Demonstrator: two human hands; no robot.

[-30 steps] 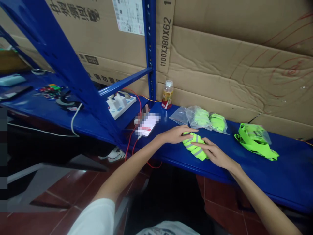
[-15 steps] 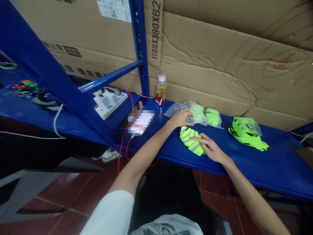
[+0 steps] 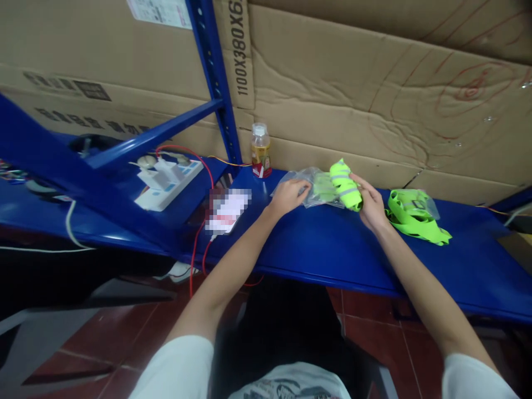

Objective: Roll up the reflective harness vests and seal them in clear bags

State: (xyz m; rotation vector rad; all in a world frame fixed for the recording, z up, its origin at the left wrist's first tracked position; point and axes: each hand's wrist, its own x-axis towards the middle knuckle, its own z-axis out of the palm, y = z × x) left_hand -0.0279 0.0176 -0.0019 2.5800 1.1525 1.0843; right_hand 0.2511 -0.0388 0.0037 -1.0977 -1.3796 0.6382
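Observation:
A rolled neon-yellow strap bundle with grey reflective stripes is raised off the blue shelf in my right hand, its fingers around the bundle's right side. My left hand rests at the left part of a clear plastic bag with neon material inside, its fingers curled and pressed on the plastic. The bundle hides the right part of the bagged items. Further right lies a loose neon strap beside another clear bag holding neon material.
A bottle with a white cap stands at the back of the blue shelf. To the left are a phone on a red cable and a white power strip. Cardboard rises behind.
My right hand has taken hold of the striped bundle, lifting it up and away from the shelf's front area. My left hand stays by the bag. The camera view has shifted slightly.

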